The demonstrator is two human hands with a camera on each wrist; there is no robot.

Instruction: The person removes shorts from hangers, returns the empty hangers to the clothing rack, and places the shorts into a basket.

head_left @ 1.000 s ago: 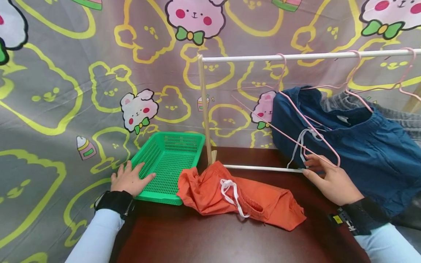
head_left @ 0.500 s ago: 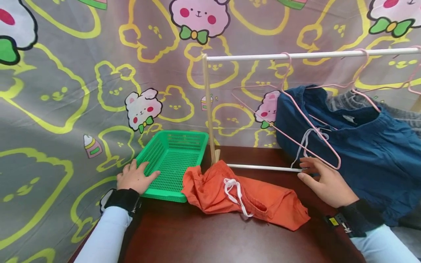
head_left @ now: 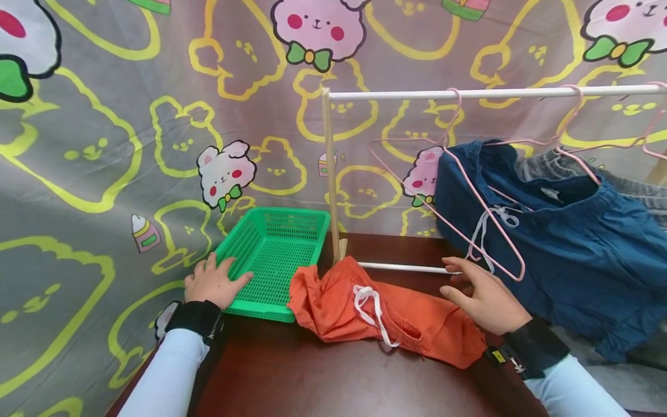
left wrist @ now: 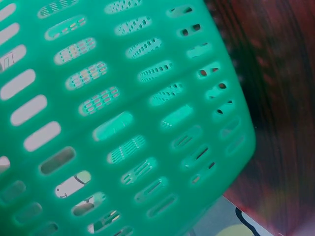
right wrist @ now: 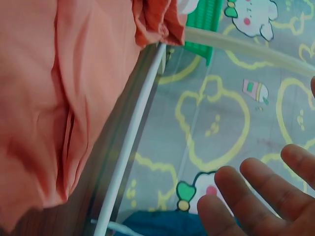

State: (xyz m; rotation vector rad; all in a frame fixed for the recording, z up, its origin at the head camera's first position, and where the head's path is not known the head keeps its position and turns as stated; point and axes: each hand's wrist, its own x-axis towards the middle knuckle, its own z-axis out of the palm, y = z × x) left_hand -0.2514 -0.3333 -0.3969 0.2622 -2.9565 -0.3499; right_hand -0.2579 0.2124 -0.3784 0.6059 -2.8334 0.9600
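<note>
Head view: pink hanger point(head_left: 487, 207), blue shorts point(head_left: 568, 243) hang near right hand point(head_left: 487, 298).

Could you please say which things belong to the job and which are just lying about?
Likely job: green plastic basket; orange drawstring shorts; thin pink hanger; round white rail; blue drawstring shorts.
Likely background: grey cartoon-print curtain; glossy brown table.

Head view: white top rail point(head_left: 396, 95), R-most pink hanger point(head_left: 646, 141) & blue shorts point(head_left: 563, 249) run past R edge. Grey garment point(head_left: 547, 164) is partly hidden behind blue shorts. Shorts' label point(head_left: 550, 193) is too small to read. L hand point(head_left: 213, 285) hides part of green basket point(head_left: 264, 313); R hand point(head_left: 488, 298), part of white lower rail point(head_left: 401, 267). R wrist view: R hand is cut off at R & btm; orange shorts point(right wrist: 44, 98), at L & top.
</note>
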